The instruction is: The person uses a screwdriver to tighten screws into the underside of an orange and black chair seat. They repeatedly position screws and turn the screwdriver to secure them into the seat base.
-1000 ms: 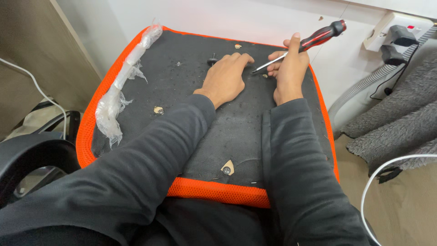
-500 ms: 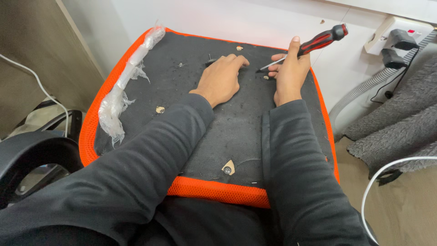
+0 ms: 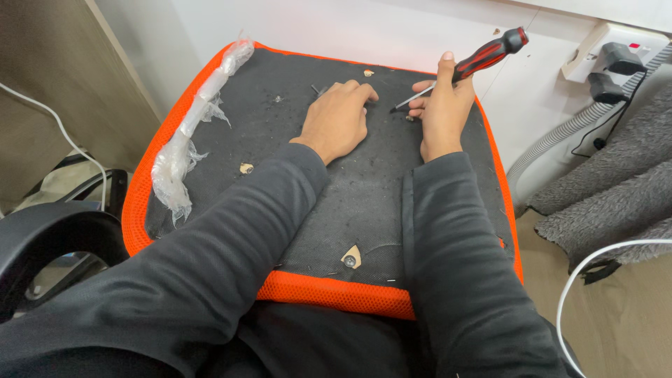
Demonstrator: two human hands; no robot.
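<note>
At the seat base's (image 3: 210, 231) far edge: right hand (image 3: 441, 112) grips the screwdriver (image 3: 476, 63); left hand (image 3: 339, 115) rests flat and empty. Keep the tip square and press firmly.

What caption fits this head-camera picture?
Right hand holds a screwdriver over an upturned seat; left hand lies flat.

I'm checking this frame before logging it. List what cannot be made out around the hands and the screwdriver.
Head view only:
- What the screwdriver tip touches: too small, and the left hand fingers crowd it.
- What lies under the left hand's palm: hidden by the hand.
- Right hand palm side: turned away.
- Seat panel near edge: covered by both sleeves.
- White cable: cut off by the right edge.
</note>
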